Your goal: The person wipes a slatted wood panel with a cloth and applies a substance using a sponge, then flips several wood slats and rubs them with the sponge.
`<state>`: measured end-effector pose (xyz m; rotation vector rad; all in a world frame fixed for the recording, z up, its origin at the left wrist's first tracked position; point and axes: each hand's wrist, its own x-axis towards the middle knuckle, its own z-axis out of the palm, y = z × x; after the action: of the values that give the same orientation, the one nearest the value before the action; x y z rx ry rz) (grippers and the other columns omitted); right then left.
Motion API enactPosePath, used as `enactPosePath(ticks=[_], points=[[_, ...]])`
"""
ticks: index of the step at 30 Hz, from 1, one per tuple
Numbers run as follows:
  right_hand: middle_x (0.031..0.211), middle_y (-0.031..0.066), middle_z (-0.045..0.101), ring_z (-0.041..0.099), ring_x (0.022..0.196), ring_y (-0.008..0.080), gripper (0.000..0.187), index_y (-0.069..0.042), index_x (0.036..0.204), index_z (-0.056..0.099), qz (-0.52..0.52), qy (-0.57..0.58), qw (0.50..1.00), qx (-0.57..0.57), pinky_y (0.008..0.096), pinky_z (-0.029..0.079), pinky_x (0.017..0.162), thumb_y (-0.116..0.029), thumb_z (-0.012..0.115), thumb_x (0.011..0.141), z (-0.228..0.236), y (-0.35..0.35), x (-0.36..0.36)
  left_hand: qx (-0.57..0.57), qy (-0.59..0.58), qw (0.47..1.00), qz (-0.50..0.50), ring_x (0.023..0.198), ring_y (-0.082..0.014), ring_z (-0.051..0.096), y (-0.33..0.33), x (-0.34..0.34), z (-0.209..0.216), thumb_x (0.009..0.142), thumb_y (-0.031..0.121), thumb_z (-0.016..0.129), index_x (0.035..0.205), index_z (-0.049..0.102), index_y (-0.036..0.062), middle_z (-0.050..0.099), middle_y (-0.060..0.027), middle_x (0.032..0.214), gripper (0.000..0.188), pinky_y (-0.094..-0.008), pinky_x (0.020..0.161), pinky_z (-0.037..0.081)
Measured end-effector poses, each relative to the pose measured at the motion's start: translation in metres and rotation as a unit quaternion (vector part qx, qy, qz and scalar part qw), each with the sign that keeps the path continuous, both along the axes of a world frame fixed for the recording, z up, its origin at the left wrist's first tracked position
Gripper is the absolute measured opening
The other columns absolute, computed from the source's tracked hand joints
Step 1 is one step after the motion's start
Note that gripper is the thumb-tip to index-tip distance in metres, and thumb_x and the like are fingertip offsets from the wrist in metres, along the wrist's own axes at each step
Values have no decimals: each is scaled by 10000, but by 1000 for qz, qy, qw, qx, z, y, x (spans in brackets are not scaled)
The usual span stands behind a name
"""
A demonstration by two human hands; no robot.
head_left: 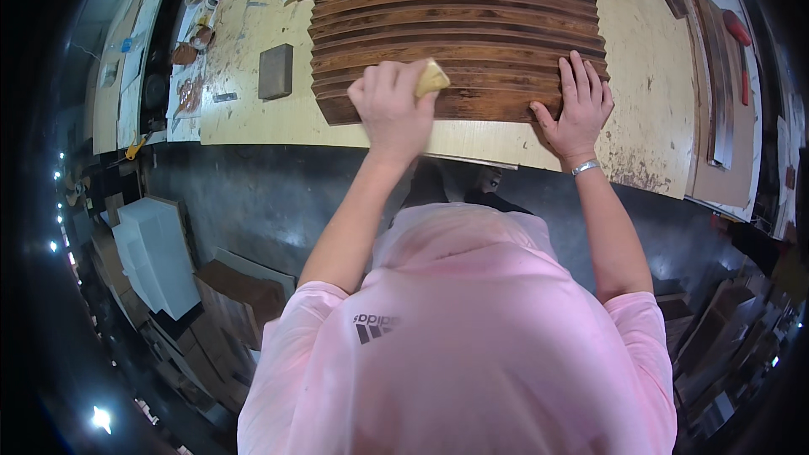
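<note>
Ridged wooden panel (472,38) lies on pale table (649,109), mostly beyond both hands, ridges running left-right; left hand (389,105) clamped on yellow pad (433,77) near front edge, right hand (578,109) spread at near-right corner.

The pink shirt (472,362) bears a dark logo (375,329), the right wrist (580,158) a silver bracelet (586,168).

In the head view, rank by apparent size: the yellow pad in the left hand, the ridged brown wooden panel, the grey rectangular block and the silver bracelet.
1. Ridged brown wooden panel, cut off above
2. Grey rectangular block
3. Yellow pad, partly covered by the left hand
4. Silver bracelet
</note>
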<state>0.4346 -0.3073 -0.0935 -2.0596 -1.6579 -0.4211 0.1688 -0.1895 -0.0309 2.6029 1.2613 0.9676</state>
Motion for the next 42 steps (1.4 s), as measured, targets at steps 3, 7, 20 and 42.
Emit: enactPosePath(ticks=[3,7,20,42], points=[[1575,53,462,442,1395,288,825,-147,1467,523,0,-3,1000,-6,515,261,1143,-605,691,802,2,0,-1,-7,-26,999,-24,938,-247,581,-4,8,3,691,198,835,1105,704,145,628,-20,958,438,-416,850,366],[1579,49,458,432,1405,284,843,-148,1475,515,-1,3,1000,-22,517,255,1151,-588,711,783,5,1,-4,-31,-8,997,-74,1007,-231,584,-10,-2,-6,704,205,804,1113,688,159,642,-18,1023,427,-423,916,352],[1605,62,428,397,1446,288,848,-119,1526,457,1,-15,1000,-19,501,199,1194,-618,612,858,3,2,-6,-36,-16,930,366,1067,-339,605,170,-311,-37,753,214,842,1165,696,128,668,-101,1056,445,-497,932,451],[1634,126,351,328,1480,366,882,-96,1548,394,-28,1,994,-108,577,169,1199,-675,525,895,14,-2,-10,-103,-48,994,7,1203,-355,558,202,-167,-25,836,139,750,1244,644,57,642,-151,1274,430,-446,1043,439]])
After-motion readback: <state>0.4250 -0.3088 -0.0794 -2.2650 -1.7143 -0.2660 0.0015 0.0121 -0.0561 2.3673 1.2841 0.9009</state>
